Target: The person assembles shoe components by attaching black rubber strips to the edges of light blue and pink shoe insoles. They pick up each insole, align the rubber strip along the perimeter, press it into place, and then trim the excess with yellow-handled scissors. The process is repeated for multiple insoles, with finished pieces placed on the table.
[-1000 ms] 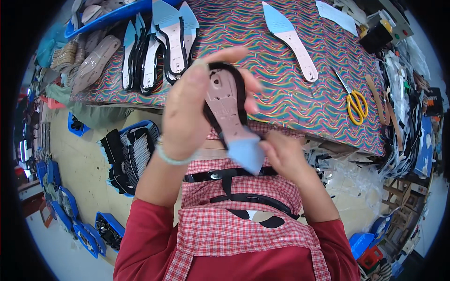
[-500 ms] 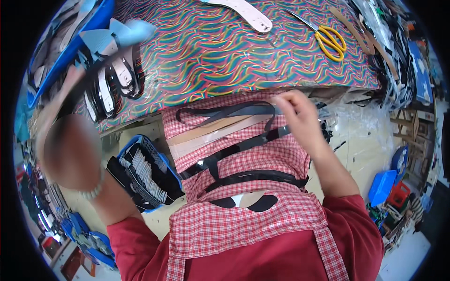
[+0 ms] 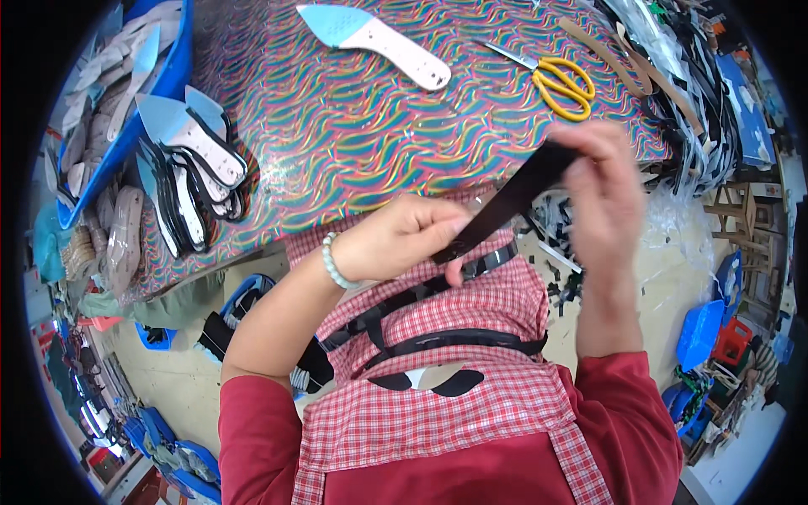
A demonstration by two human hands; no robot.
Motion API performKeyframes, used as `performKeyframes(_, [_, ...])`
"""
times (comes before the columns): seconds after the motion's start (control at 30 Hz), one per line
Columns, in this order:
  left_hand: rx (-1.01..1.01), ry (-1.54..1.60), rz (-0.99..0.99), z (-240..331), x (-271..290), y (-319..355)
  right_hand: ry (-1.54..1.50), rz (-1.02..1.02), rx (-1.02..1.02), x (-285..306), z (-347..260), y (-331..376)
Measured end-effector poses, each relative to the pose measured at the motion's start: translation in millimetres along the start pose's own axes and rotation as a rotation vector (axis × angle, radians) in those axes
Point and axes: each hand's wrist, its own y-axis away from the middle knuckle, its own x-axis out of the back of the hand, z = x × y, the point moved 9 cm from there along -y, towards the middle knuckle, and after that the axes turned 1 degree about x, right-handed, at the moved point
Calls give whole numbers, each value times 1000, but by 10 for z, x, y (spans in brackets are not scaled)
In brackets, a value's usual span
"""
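A dark, flat, glossy strip (image 3: 512, 200) stretches slantwise between my two hands, in front of the table edge. My left hand (image 3: 404, 238), wearing a beaded bracelet, pinches its lower end between thumb and fingers. At the upper end, my right hand (image 3: 608, 181) is closed round the strip, its outline smeared by motion. Beneath them, a black band (image 3: 412, 295) crosses the red checked apron (image 3: 454, 316) on my lap. Beyond the hands, a single pointed insole (image 3: 387, 46), light blue and pale pink, lies flat near yellow-handled scissors (image 3: 562, 84).
Several insoles with black edging (image 3: 189, 172) are piled at the table's left, beside a blue bin (image 3: 181, 59) full of pale pieces. Black and clear strips (image 3: 715, 109) hang over the right edge. A patterned cover (image 3: 353, 143) is on the table. Blue baskets (image 3: 700, 335) stand lower right.
My left hand has come from the far left to the middle and grips the strip. My right hand has risen. The view has shifted, and the looped band and tan strips on my lap are mostly covered.
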Motion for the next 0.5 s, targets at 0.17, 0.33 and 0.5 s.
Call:
performKeyframes(0.17, [-293,-655,672,793,1246,-390,18,-244,-77,-177,26,228])
performKeyframes(0.33, [-233,-1544,822,582,1580,-803,-356,-355,-44,-866,-183,531])
performKeyframes(0.5, [-80,-1457,346,297,1105,223,-187,-141,-254,-437,233,442])
